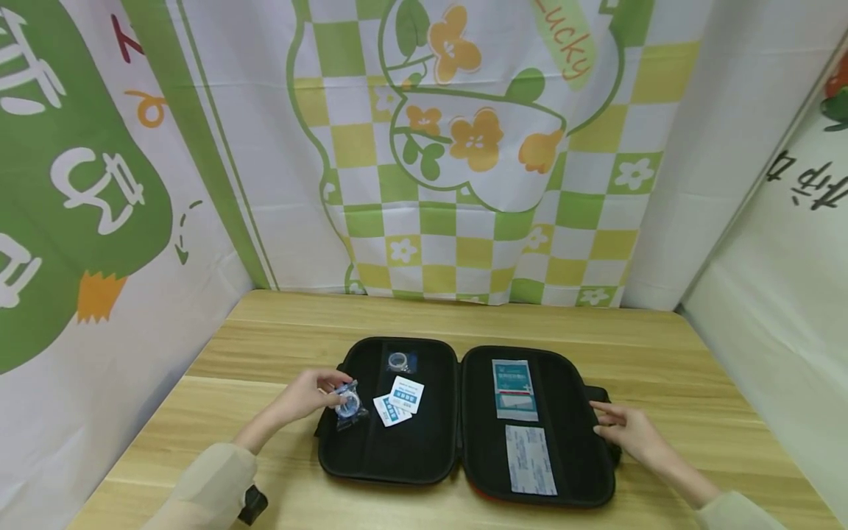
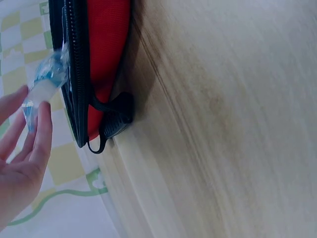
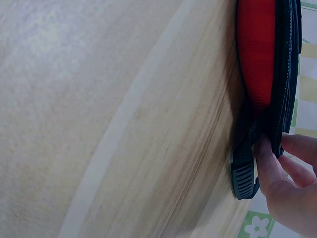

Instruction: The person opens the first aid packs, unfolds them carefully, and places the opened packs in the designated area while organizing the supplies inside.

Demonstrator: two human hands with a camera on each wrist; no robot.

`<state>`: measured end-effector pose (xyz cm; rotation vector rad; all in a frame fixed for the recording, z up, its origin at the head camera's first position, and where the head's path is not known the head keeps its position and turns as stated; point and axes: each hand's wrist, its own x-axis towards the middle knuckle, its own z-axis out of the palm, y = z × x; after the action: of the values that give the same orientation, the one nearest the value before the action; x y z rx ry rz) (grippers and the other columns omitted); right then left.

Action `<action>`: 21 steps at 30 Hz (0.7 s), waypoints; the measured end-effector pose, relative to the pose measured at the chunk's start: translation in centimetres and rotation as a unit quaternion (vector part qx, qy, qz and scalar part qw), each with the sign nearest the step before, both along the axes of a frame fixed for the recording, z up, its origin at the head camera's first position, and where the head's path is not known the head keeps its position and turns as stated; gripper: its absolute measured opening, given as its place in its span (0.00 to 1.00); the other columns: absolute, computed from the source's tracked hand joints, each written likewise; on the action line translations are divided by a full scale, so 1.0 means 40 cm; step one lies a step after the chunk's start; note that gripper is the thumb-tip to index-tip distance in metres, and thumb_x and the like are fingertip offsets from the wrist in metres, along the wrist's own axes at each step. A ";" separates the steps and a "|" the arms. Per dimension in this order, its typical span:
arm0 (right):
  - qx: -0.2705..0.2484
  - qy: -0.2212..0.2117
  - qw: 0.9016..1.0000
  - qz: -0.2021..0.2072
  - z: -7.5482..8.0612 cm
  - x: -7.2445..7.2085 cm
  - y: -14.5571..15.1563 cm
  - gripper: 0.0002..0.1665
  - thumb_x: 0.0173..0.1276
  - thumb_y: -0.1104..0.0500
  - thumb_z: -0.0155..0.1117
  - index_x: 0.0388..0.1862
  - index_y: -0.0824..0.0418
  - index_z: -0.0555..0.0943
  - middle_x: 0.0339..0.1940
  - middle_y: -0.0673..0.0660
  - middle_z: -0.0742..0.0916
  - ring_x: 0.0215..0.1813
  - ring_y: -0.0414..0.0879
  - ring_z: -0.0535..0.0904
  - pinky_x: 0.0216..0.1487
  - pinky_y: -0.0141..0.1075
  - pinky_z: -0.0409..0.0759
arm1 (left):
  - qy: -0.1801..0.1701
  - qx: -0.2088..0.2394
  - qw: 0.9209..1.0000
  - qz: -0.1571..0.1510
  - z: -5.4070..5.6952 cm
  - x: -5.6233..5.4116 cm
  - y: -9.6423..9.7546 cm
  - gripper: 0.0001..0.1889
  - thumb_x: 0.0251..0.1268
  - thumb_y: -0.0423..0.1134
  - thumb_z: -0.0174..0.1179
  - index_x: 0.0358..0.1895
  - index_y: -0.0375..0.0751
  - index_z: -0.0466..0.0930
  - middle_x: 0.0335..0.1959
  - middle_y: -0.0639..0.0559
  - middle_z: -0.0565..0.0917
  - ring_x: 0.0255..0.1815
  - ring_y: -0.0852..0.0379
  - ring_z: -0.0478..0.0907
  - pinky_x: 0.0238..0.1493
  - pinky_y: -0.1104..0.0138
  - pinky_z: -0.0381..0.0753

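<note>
A black-lined zip case with a red outer shell lies unfolded on the table. My left hand pinches a roll of tape in a clear wrapper, over the left half's outer edge. In the left wrist view, the thumb and fingers hold the crinkled wrapper. At the right half's outer edge, my right hand grips the rim near a black strap buckle. Two small white-and-blue packets overlap inside the left half, below another wrapped roll.
A green dressing packet and a pale printed packet lie in the right half. Wooden tabletop surrounds the case. Printed curtains hang behind the table and at both sides.
</note>
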<state>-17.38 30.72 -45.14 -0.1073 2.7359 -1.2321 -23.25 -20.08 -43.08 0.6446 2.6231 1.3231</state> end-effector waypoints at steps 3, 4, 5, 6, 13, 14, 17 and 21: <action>0.000 -0.002 1.000 -0.001 -0.001 -0.001 0.000 0.28 0.59 0.67 0.57 0.57 0.78 0.64 0.42 0.73 0.79 0.43 0.58 0.77 0.34 0.35 0.79 | -0.013 0.034 0.999 0.031 -0.002 -0.002 0.000 0.16 0.49 0.29 0.62 0.42 0.25 0.76 0.31 0.40 0.79 0.27 0.55 0.76 0.26 0.67 0.79; 0.000 -0.001 1.000 0.001 -0.002 -0.002 0.000 0.28 0.59 0.67 0.57 0.57 0.79 0.64 0.42 0.73 0.79 0.43 0.58 0.77 0.34 0.35 0.79 | -0.017 0.044 0.998 0.038 -0.005 -0.003 0.000 0.16 0.49 0.29 0.62 0.42 0.24 0.76 0.31 0.39 0.79 0.26 0.55 0.77 0.27 0.65 0.80; 0.000 -0.001 1.000 0.000 -0.002 -0.002 0.000 0.28 0.59 0.67 0.57 0.57 0.79 0.64 0.42 0.73 0.79 0.43 0.58 0.77 0.34 0.35 0.79 | -0.021 0.052 0.997 0.046 -0.008 -0.004 0.000 0.16 0.49 0.29 0.62 0.42 0.23 0.76 0.31 0.38 0.80 0.26 0.55 0.77 0.27 0.62 0.80; -0.001 0.000 1.000 -0.001 -0.003 -0.002 -0.001 0.28 0.59 0.67 0.57 0.56 0.79 0.64 0.42 0.73 0.79 0.43 0.58 0.77 0.34 0.35 0.79 | -0.022 0.059 0.997 0.053 -0.022 -0.012 -0.003 0.16 0.49 0.30 0.62 0.42 0.24 0.76 0.30 0.39 0.80 0.24 0.56 0.77 0.27 0.61 0.80; 0.003 0.001 1.000 -0.001 -0.005 -0.004 0.000 0.28 0.59 0.67 0.57 0.56 0.78 0.64 0.41 0.72 0.79 0.43 0.58 0.77 0.34 0.34 0.78 | -0.017 0.065 0.988 0.137 -0.035 -0.017 0.019 0.14 0.47 0.27 0.62 0.39 0.24 0.78 0.26 0.39 0.82 0.21 0.57 0.78 0.24 0.71 0.77; 0.004 0.001 1.000 0.000 -0.006 -0.005 0.001 0.28 0.59 0.67 0.57 0.57 0.78 0.64 0.41 0.72 0.79 0.43 0.58 0.77 0.33 0.35 0.78 | -0.017 0.066 0.986 0.149 -0.035 -0.018 0.024 0.13 0.46 0.26 0.62 0.39 0.23 0.78 0.26 0.39 0.82 0.21 0.56 0.78 0.23 0.71 0.77; 0.005 0.002 1.000 -0.001 -0.007 -0.005 0.002 0.28 0.59 0.67 0.57 0.57 0.78 0.64 0.41 0.72 0.79 0.43 0.57 0.78 0.33 0.35 0.78 | -0.010 0.075 0.980 0.183 -0.039 -0.024 0.039 0.12 0.45 0.23 0.61 0.37 0.22 0.78 0.27 0.37 0.82 0.21 0.55 0.78 0.23 0.70 0.78; 0.001 0.005 1.000 -0.003 -0.008 -0.003 0.000 0.27 0.58 0.69 0.57 0.56 0.79 0.65 0.40 0.72 0.80 0.42 0.56 0.78 0.33 0.34 0.78 | -0.003 0.090 0.974 0.209 -0.039 -0.028 0.058 0.11 0.44 0.21 0.60 0.35 0.20 0.77 0.27 0.34 0.81 0.21 0.53 0.78 0.24 0.66 0.80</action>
<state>-17.48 30.72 -45.45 -0.1048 2.7481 -1.2347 -24.36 -17.74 -44.64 0.0989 2.7544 1.6806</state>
